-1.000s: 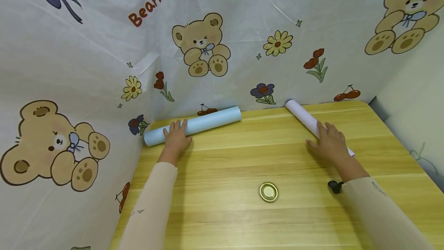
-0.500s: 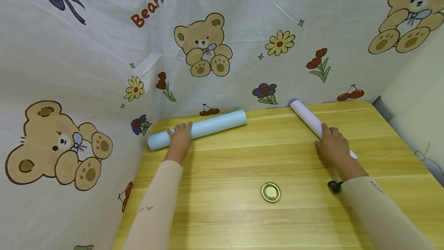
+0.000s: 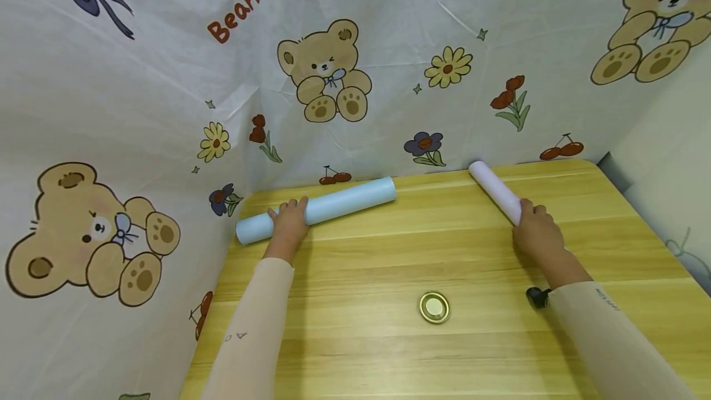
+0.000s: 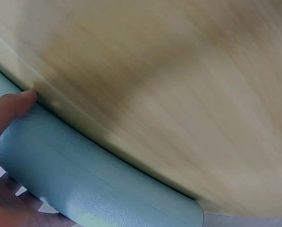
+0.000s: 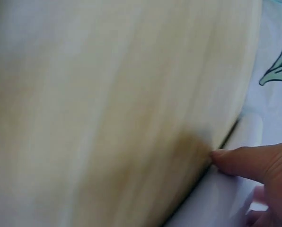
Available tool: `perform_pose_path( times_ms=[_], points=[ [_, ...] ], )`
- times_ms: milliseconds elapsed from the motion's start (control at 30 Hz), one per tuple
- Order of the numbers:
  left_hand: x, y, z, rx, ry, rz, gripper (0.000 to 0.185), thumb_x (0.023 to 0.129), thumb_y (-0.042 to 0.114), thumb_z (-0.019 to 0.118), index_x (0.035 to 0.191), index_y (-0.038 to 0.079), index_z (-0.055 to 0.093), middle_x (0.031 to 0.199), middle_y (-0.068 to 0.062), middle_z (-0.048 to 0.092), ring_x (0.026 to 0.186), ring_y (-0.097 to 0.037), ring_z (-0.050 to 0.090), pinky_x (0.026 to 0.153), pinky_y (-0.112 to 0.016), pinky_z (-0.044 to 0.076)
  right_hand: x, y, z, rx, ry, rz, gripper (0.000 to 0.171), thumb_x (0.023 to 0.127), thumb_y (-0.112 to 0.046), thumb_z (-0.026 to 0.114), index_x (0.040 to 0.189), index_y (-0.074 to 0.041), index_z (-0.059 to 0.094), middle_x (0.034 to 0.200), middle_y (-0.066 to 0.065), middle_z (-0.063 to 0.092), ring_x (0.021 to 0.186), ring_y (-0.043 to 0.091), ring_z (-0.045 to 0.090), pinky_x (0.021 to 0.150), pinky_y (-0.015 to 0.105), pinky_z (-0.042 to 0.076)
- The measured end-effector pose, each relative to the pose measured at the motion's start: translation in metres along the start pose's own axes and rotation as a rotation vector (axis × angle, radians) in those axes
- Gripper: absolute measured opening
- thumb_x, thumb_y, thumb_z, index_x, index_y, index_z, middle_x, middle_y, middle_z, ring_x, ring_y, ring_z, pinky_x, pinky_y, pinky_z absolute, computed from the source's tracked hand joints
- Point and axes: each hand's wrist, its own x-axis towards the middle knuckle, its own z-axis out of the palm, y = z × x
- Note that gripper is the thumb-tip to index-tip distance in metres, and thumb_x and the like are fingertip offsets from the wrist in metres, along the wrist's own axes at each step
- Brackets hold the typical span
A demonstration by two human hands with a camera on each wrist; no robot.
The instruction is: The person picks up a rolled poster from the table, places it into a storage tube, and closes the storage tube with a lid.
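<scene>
A light-blue roll (image 3: 352, 199) with a leathery surface lies slantwise near the back left of the wooden table. My left hand (image 3: 289, 225) grips it left of its middle; in the left wrist view the thumb (image 4: 19, 106) is on the near side and the fingers go round the far side. Toward the right lies a thinner pale lilac roll (image 3: 493, 189), its far end by the back wall. Around its near part my right hand (image 3: 539, 234) is curled, hiding that end. The right wrist view shows the thumb (image 5: 245, 161) against the lilac roll (image 5: 202, 203).
A small round gold lid (image 3: 434, 307) lies on the table (image 3: 361, 338) in front, between the arms. A small black object (image 3: 537, 297) is beside the right cuff. Bear-printed cloth (image 3: 378, 97) hangs along the back and left edges. A thin cord (image 3: 686, 252) shows beyond the right edge.
Both hands have closed round their rolls. The blue roll has shifted slightly right, its near-left end a little lower. The right hand has moved slightly right, and the lilac roll's near end is now hidden.
</scene>
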Motion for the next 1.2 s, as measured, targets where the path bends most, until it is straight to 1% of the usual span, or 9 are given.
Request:
perform_pose_path(
  times_ms=[67, 133, 267, 400, 533, 667, 833, 1033, 1200],
  points=[
    [-0.003, 0.001, 0.000, 0.002, -0.005, -0.001, 0.077, 0.092, 0.013, 0.072, 0.158, 0.016, 0.031, 0.153, -0.022, 0.042, 0.146, -0.047, 0.034, 0.116, -0.078, 0.014, 0.000, 0.000, -0.002, 0.004, -0.039, 0.002, 0.070, 0.097, -0.007, 0.048, 0.151, 0.018, 0.012, 0.132, 0.051, 0.030, 0.112, 0.066, 0.042, 0.087, 0.072, 0.042],
    [-0.005, 0.003, -0.001, 0.002, -0.006, -0.002, 0.077, 0.091, 0.013, 0.073, 0.157, 0.016, 0.032, 0.153, -0.022, 0.043, 0.146, -0.047, 0.034, 0.116, -0.078, 0.013, -0.001, 0.000, -0.006, -0.005, -0.080, -0.003, 0.067, 0.097, -0.005, 0.045, 0.149, 0.021, 0.011, 0.130, 0.052, 0.030, 0.111, 0.066, 0.042, 0.086, 0.071, 0.043],
    [-0.009, 0.004, 0.000, -0.009, -0.012, -0.004, 0.077, 0.091, 0.012, 0.073, 0.156, 0.016, 0.034, 0.153, -0.022, 0.043, 0.145, -0.048, 0.034, 0.115, -0.079, 0.012, -0.003, -0.002, -0.014, -0.041, -0.144, -0.014, 0.060, 0.093, -0.004, 0.046, 0.139, 0.025, 0.021, 0.120, 0.047, 0.034, 0.105, 0.063, 0.044, 0.081, 0.068, 0.045],
    [-0.013, 0.003, 0.002, -0.017, -0.008, 0.005, 0.079, 0.088, 0.012, 0.076, 0.156, 0.015, 0.035, 0.152, -0.022, 0.044, 0.143, -0.049, 0.036, 0.114, -0.080, 0.013, -0.005, -0.003, -0.019, -0.064, -0.156, -0.017, 0.055, 0.088, -0.004, 0.052, 0.129, 0.023, 0.029, 0.114, 0.044, 0.039, 0.101, 0.059, 0.045, 0.074, 0.066, 0.044],
    [-0.017, 0.003, 0.005, -0.013, -0.011, 0.008, 0.080, 0.087, 0.013, 0.077, 0.155, 0.015, 0.036, 0.150, -0.022, 0.045, 0.142, -0.049, 0.037, 0.114, -0.079, 0.015, -0.007, 0.001, -0.022, -0.085, -0.190, -0.018, 0.052, 0.088, -0.004, 0.053, 0.128, 0.021, 0.030, 0.116, 0.044, 0.039, 0.102, 0.060, 0.044, 0.072, 0.067, 0.044],
    [-0.022, 0.004, 0.006, -0.026, 0.007, 0.021, 0.077, 0.086, 0.012, 0.077, 0.153, 0.014, 0.039, 0.148, -0.022, 0.047, 0.141, -0.049, 0.037, 0.114, -0.079, 0.016, -0.008, 0.009, -0.024, -0.112, -0.239, -0.025, 0.054, 0.089, -0.003, 0.052, 0.132, 0.020, 0.030, 0.123, 0.044, 0.036, 0.107, 0.062, 0.041, 0.075, 0.069, 0.042],
    [-0.030, 0.007, 0.010, -0.042, 0.040, 0.046, 0.077, 0.085, 0.012, 0.079, 0.152, 0.014, 0.042, 0.146, -0.022, 0.049, 0.138, -0.049, 0.040, 0.113, -0.077, 0.019, -0.013, 0.014, -0.024, -0.140, -0.246, -0.035, 0.057, 0.086, -0.003, 0.055, 0.133, 0.019, 0.031, 0.125, 0.045, 0.035, 0.110, 0.062, 0.038, 0.077, 0.072, 0.041],
    [-0.038, 0.004, 0.017, -0.067, 0.071, 0.051, 0.074, 0.084, 0.011, 0.078, 0.150, 0.015, 0.045, 0.142, -0.020, 0.052, 0.135, -0.047, 0.042, 0.113, -0.071, 0.020, -0.019, 0.011, -0.021, -0.132, -0.258, -0.033, 0.063, 0.083, -0.001, 0.058, 0.136, 0.018, 0.029, 0.128, 0.045, 0.032, 0.115, 0.063, 0.034, 0.080, 0.077, 0.041],
    [-0.046, 0.004, 0.021, -0.069, 0.088, 0.058, 0.074, 0.083, 0.012, 0.079, 0.149, 0.016, 0.045, 0.141, -0.019, 0.053, 0.133, -0.047, 0.044, 0.112, -0.070, 0.022, -0.025, 0.009, -0.021, -0.115, -0.242, -0.040, 0.062, 0.083, -0.002, 0.062, 0.133, 0.017, 0.032, 0.125, 0.043, 0.034, 0.113, 0.060, 0.036, 0.077, 0.075, 0.042]
  ],
)
